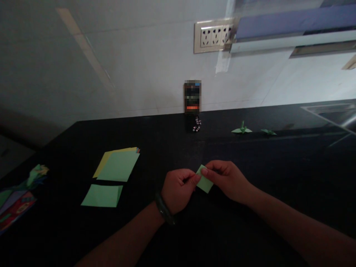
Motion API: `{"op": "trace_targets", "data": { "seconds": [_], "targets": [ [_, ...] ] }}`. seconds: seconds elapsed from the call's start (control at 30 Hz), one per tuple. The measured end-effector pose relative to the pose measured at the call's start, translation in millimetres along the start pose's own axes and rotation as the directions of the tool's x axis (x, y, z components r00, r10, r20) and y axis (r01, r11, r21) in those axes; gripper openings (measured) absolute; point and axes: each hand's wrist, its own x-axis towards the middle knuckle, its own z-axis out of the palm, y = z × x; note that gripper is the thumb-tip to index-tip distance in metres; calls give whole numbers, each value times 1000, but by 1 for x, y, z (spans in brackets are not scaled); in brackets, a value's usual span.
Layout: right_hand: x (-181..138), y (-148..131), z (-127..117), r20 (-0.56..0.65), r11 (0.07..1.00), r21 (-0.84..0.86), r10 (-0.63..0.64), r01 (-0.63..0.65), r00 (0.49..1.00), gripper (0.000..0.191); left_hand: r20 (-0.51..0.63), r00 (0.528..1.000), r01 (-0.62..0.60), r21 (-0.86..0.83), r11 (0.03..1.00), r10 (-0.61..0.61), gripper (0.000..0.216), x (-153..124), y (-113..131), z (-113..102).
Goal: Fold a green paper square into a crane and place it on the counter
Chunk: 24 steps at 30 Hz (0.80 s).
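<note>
Over the middle of the black counter (155, 141), between both hands, there's the paper (205, 183), small, green and folded, and I've got it clear in my view from far off. Left hand (178, 189): thumb and forefinger pinching the paper's left corner. Right hand (229, 180): thumb on top by the far corner, fingers curled at the right edge, so it has a grip too. What's tucked under that right thumb, I can't tell.

Light stuff, I'd judge, next to no weight, so it's all about steadying. One layer would be floppy; folded this small, it ought to feel crisp and springy, apt to open if a pinch goes slack. Dry paper shouldn't slip much on skin. Fragile? A bit: a hard tug could tear it, and a stray squeeze would leave a crease for good. So I'd take it by edges and corners, thumb above, fingertip below, pressing only along the folds.

Left of the hands, a creased sheet (101, 195) lies just beside the stack (118, 165); far right, a crane (241, 129) looks the most crushable of all.
</note>
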Motion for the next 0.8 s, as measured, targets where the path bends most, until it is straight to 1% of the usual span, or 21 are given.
{"op": "trace_targets", "data": {
  "seconds": [0.13, 0.2, 0.27, 0.37, 0.4, 0.43, 0.53, 0.6, 0.7, 0.8],
  "targets": [
    [2, 2, -5, 74, 993, 95, 68, -75, 995, 24, -13, 1000, -16, 37, 999, 17, 30, 1, 0, -1],
    [5, 3, -11, 88, 991, 94, 85, -93, 992, 23, -34, 999, -9, 32, 999, 10, 30, 2, -1, -6],
    [7, 2, -19, 21, 994, 38, 99, -100, 995, 23, -74, 997, 6, 14, 1000, -5, 29, 4, -2, -12],
    [9, -1, -27, -123, 995, -36, 84, -89, 989, 24, -186, 982, 42, -1, 999, -41, 32, 7, -3, -19],
    [10, -2, -28, -152, 996, -40, 69, -76, 986, 26, -187, 982, 37, -6, 999, -37, 32, 7, -2, -20],
    [9, -3, -27, -157, 998, -36, 50, -56, 986, 29, -164, 986, 36, -16, 999, -38, 32, 6, -1, -20],
    [7, -4, -16, -40, 1000, 20, -18, 19, 999, 32, -66, 998, 18, -24, 1000, -19, 31, 3, 4, -14],
    [6, -4, -8, 31, 999, 0, -45, 45, 999, 28, -28, 999, -39, 31, 999, 40, 31, 1, 6, -9],
    [4, -3, -4, 55, 995, -92, -45, 50, 997, 27, -41, 995, -90, 79, 993, 94, 30, 1, 7, -7],
    [4, -2, -6, 97, 986, -154, -48, 62, 994, 23, -71, 995, -62, 80, 995, 68, 31, 2, 4, -7]
  ]
}}
